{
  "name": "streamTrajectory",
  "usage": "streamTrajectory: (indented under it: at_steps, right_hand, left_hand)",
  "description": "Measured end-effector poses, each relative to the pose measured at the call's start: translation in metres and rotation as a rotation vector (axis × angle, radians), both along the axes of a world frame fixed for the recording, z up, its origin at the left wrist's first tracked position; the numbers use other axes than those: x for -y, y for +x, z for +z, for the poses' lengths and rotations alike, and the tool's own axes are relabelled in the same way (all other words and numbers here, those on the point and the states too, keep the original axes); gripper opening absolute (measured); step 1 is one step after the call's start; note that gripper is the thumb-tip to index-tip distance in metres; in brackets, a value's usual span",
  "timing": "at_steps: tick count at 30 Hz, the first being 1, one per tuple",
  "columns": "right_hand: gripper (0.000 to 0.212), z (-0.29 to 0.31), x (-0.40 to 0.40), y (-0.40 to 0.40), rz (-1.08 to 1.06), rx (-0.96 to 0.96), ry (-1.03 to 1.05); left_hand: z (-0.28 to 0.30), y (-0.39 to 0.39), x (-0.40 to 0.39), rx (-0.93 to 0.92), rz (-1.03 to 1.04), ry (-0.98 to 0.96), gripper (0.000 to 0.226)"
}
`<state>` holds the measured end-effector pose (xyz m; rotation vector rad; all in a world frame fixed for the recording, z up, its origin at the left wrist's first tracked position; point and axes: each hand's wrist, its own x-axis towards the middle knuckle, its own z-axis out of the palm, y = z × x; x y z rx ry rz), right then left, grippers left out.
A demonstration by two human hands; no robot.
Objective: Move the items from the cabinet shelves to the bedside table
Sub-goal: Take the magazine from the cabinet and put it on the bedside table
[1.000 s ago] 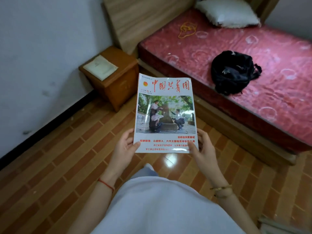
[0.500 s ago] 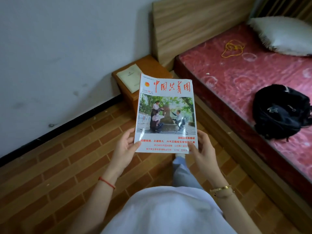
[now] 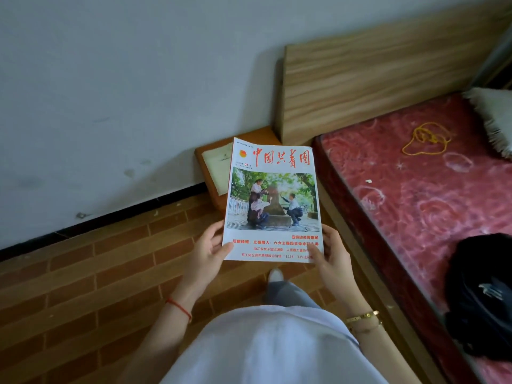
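I hold a magazine (image 3: 273, 200) with a white cover, red title characters and a photo of people by a stone. My left hand (image 3: 206, 252) grips its lower left corner and my right hand (image 3: 331, 257) grips its lower right corner. The magazine is upright in front of me and hides most of the orange-brown bedside table (image 3: 206, 169), which stands against the wall beside the bed. A pale booklet (image 3: 217, 169) lies on the table top, partly covered from view by the magazine.
A bed with a red patterned mattress (image 3: 415, 195) and wooden headboard (image 3: 374, 76) fills the right side. On it lie a yellow cord (image 3: 425, 138), a black backpack (image 3: 482, 297) and a white pillow (image 3: 493, 115). A brick-pattern floor (image 3: 97, 273) meets a white wall (image 3: 110, 92).
The view has swung toward the bedside table and come nearer: table and bed have slid rightward and grown larger. The magazine stays held in both hands the same way.
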<state>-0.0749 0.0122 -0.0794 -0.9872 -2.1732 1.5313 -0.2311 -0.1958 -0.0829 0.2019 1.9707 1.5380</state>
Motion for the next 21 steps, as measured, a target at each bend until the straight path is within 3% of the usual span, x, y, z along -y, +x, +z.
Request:
streamTrajectory:
  at_steps: [9, 21]
  right_hand:
    - [0.04, -0.008, -0.157, -0.119, 0.147, 0.048, 0.026]
    - [0.038, -0.08, -0.294, -0.305, 0.268, 0.227, -0.031]
  left_hand:
    - [-0.011, -0.089, -0.139, 0.105, 0.173, -0.007, 0.057]
    - [-0.074, -0.236, -0.259, 0.232, 0.281, -0.076, 0.055]
